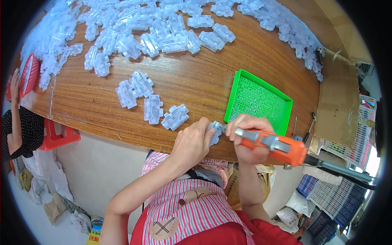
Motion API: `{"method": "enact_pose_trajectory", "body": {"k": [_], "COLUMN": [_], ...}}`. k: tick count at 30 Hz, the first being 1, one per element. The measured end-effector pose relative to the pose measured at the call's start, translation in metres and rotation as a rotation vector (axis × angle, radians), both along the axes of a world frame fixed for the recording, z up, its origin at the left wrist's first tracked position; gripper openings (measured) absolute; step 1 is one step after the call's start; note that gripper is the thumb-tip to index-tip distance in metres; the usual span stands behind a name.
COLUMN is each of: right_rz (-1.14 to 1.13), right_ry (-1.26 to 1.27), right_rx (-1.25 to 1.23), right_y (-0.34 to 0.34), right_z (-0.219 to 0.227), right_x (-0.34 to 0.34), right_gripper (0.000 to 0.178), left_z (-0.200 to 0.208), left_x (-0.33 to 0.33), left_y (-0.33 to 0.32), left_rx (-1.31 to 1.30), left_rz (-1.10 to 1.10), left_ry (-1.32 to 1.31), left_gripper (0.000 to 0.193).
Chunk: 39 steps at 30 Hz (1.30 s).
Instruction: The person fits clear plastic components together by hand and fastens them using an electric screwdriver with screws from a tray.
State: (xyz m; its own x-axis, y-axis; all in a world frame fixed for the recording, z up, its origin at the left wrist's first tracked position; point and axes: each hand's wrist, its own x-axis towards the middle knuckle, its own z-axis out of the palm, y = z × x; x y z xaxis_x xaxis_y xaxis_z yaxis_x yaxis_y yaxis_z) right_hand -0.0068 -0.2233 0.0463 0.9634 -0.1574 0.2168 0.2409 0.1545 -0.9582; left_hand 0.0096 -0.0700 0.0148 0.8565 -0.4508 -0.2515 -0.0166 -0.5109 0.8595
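Note:
My left hand (pixel 192 141) is closed on a clear plastic housing (pixel 215 132) at the table's front edge; its fingertips cover part of the piece. Wrapped in my right hand (pixel 251 130) is an orange and grey power screwdriver (pixel 281 148), its tip pointing left at the housing. Whether the tip touches a screw is too small to tell. Just beyond my right hand lies a green perforated tray (pixel 261 98) scattered with small metal screws. Several loose clear housings, among them one slotted piece (pixel 153 109), lie left of my left hand.
Heaps of clear plastic parts (pixel 171 41) cover the far side of the brown table (pixel 183 81). Thin hand tools (pixel 309 127) lie right of the tray. A cable or hose (pixel 343 170) trails right from the screwdriver. At far left, another person's arm (pixel 16 110) is beside a red basket (pixel 30 75).

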Motion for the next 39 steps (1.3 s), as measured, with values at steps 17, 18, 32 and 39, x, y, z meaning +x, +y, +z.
{"method": "enact_pose_trajectory", "body": {"k": [17,18,32,39], "right_rz": [0.072,0.072,0.126,0.041], "right_ry": [-0.084,-0.078,-0.093,-0.187], "right_rx": [0.151,0.151,0.015,0.233], "right_y": [0.0,-0.001,0.005,0.006], "right_z": [-0.01,-0.012,-0.011,0.014], "right_x": [-0.002,-0.002,0.0,0.012], "right_gripper": [0.065,0.065,0.068,0.057], "left_z": [-0.031,-0.031,-0.022,-0.019], "left_x": [-0.012,-0.013,-0.019,-0.013], "left_y": [0.002,0.001,-0.003,-0.006], "left_rx": [-0.15,-0.163,-0.212,-0.299], "left_rz": [0.133,0.136,0.207,0.379], "left_ry": [0.088,0.081,0.143,0.309], "left_gripper": [0.02,0.02,0.019,0.023]}}
